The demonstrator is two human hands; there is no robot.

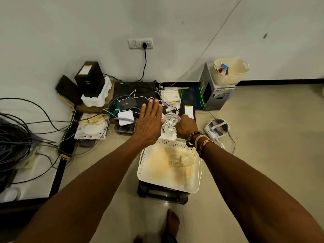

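My right hand (186, 126) grips a clear drinking glass (170, 123) and holds it in the air just beyond the far rim of a white perforated basket (145, 165). Straight-fingered and holding nothing, my left hand (149, 122) hovers flat just left of the glass. In the basket lies a second clear glass (187, 159) on a yellowish cloth or stain. The basket sits on a black stand (162, 194) on the floor.
Routers, adapters and tangled cables (122, 109) crowd the floor by the wall ahead. A coil of dark cables (12, 144) lies at the left. At the right, a cream bin (229, 71) tops a cardboard box, with a white headset (216, 128) nearby. My bare foot (172, 223) shows below.
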